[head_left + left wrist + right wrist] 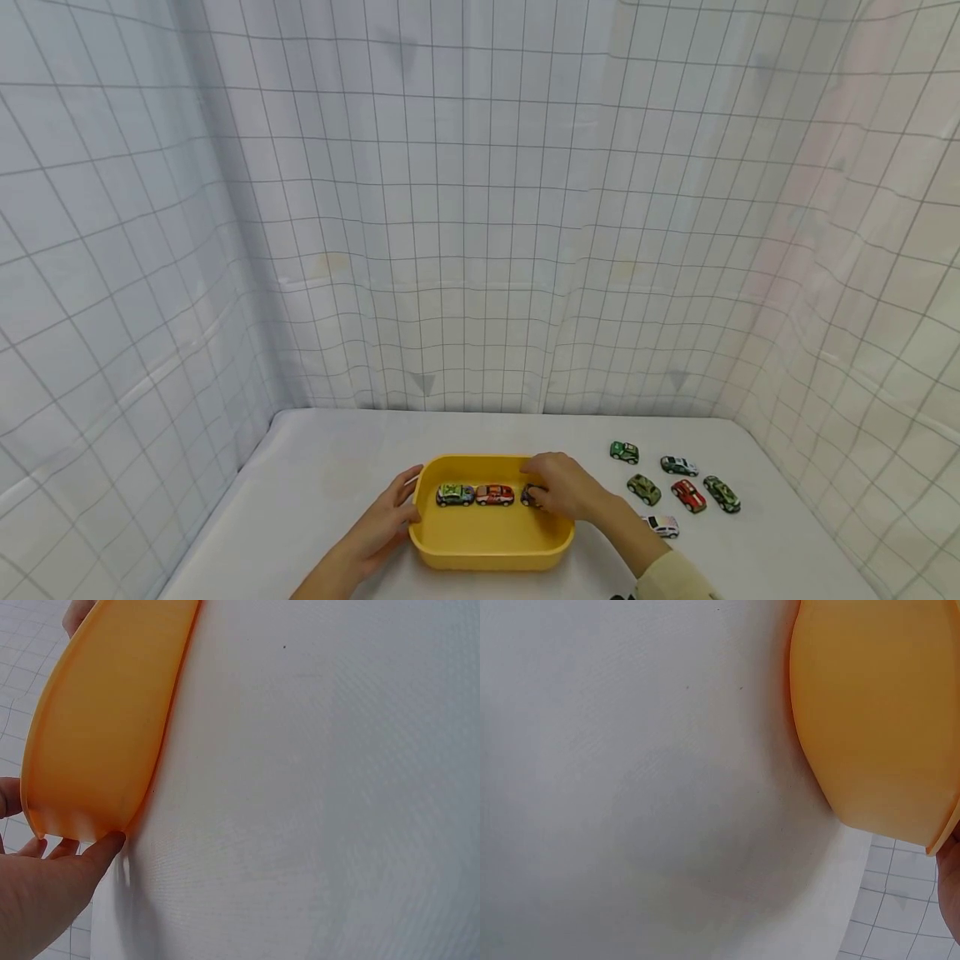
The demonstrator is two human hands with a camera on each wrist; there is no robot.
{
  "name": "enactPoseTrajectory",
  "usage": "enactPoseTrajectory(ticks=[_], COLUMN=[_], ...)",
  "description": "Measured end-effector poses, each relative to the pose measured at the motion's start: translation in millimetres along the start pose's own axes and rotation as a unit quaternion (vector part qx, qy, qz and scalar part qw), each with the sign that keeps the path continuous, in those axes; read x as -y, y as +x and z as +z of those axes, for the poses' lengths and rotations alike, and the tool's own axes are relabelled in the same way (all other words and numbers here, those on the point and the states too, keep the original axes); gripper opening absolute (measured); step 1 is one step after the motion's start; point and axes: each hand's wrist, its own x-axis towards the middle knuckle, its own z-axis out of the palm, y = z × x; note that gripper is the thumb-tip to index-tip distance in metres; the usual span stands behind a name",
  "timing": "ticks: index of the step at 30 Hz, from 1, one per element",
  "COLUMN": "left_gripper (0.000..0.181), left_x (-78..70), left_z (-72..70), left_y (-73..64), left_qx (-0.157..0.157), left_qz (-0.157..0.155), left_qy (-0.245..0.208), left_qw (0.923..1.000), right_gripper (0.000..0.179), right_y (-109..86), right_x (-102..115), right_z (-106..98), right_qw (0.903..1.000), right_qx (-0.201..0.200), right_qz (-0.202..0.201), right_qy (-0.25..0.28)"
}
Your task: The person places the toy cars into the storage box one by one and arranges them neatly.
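Observation:
A yellow plastic tray (491,560) stands on the white table. Inside it, a green patterned toy car (454,495) and a red toy car (495,495) sit end to end. Toward the right end, my right hand (562,487) reaches over the rim and pinches a dark toy car (529,496), which its fingers partly cover. My left hand (380,523) holds the tray's left end. In the left wrist view, its fingertips (111,841) lie against the outer end wall and one digit is at the rim. The right wrist view shows the tray's outer wall, with little of the hand.
Right of the tray lie several toy cars: a green one (624,452), a dark green and white one (678,466), an olive one (643,489), a red one (688,495), a camouflage one (722,494) and a white one (663,526). Gridded white curtains (487,208) surround the table.

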Motion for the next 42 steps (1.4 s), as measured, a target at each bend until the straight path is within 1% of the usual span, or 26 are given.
enactPoseTrajectory(ticks=[6,15,26,32,35,38,42], left_gripper=[0.087,0.087,0.087,0.087,0.087,0.087,0.087], left_x=[1.2,1.1,-0.3,-1.2,-1.5,-1.6,-1.6], left_z=[-0.5,-0.3,-0.5,0.1,0.6,1.0,1.1], left_y=[0.7,0.3,-0.3,-0.5,-0.7,-1.1,-2.2], left_qx=[0.001,-0.001,0.005,-0.002,-0.004,-0.003,0.004], left_qz=[0.0,0.003,0.002,-0.001,-0.002,-0.001,0.003], left_qy=[0.0,0.0,-0.001,-0.001,-0.001,-0.001,-0.003], left_qw=[1.0,1.0,1.0,1.0,1.0,1.0,1.0], right_gripper=[0.031,0.03,0.03,0.028,0.027,0.027,0.028], right_y=[0.1,-5.8,-15.3,-21.8,-26.1,-31.8,-40.9], right_x=[-1,-3,-9,-12,-15,-19,-26], right_z=[0,-8,-18,-26,-31,-34,-40], right_qw=[0.9999,0.998,0.9971,0.9961,0.996,0.9958,0.9956], right_qx=[-0.007,-0.039,-0.048,-0.06,-0.068,-0.073,-0.074], right_qz=[-0.008,-0.008,-0.003,-0.004,-0.007,-0.001,0.016], right_qy=[0.002,0.048,0.059,0.065,0.057,0.056,0.056])
